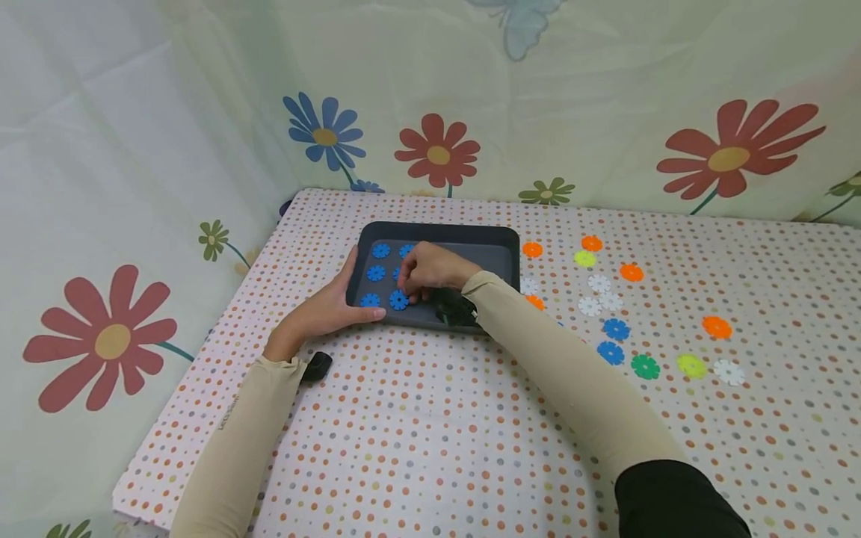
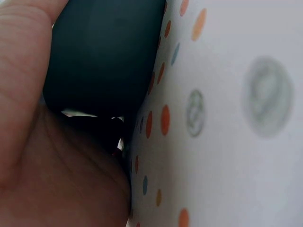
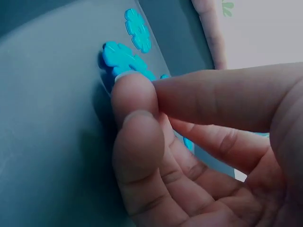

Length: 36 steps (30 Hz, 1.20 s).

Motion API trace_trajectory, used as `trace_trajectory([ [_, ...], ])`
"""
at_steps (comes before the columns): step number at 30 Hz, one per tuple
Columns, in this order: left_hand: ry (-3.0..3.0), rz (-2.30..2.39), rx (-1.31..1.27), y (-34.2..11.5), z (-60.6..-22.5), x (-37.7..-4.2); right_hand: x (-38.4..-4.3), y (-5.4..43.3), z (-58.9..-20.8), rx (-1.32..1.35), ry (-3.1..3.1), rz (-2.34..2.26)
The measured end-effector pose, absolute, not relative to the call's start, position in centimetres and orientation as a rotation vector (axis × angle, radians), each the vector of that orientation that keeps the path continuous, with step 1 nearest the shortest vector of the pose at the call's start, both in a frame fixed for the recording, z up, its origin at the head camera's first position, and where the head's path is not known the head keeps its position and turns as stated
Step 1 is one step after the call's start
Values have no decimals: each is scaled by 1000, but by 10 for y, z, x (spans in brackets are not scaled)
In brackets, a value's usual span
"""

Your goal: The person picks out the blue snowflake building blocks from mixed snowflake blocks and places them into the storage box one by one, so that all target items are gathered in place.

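A dark grey baking tray (image 1: pixel 494 258) lies on the table. My left hand (image 1: pixel 326 306) grips its left end, thumb along the front rim; the left wrist view shows the palm against the tray's dark wall (image 2: pixel 106 52). Over the tray, my right hand (image 1: pixel 433 270) pinches a blue notched disc (image 1: pixel 399 300) between thumb and fingertips. In the right wrist view that disc (image 3: pixel 120 56) is tilted, one edge off the tray floor. Several more blue discs (image 1: pixel 375 273) lie in rows in the tray's left part, some partly hidden by the right hand.
Right of the tray lie loose discs: orange (image 1: pixel 631 272), white (image 1: pixel 599 283), yellow (image 1: pixel 691 365), green (image 1: pixel 646 366) and blue (image 1: pixel 610 353). A dotted cloth (image 1: pixel 403 433) covers the table. Behind it hangs a flower-printed curtain (image 1: pixel 578 112).
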<state>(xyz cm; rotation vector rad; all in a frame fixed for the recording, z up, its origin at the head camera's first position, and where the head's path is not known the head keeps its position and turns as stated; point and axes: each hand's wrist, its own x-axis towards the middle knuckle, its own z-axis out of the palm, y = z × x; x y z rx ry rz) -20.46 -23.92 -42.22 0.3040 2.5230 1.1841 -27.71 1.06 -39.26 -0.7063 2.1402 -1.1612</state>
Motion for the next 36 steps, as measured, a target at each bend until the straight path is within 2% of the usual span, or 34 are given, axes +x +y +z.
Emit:
trace_trajectory([
  [8, 2524, 1198, 319, -238, -424, -206, -278, 12, -395, -806, 2143, -1113],
  [18, 2531, 1178, 321, -238, -423, -206, -275, 19, -389, -779, 2089, -1172],
  [36, 2530, 1160, 295, -237, -422, -203, -245, 52, -370, -773, 2109, -1303],
])
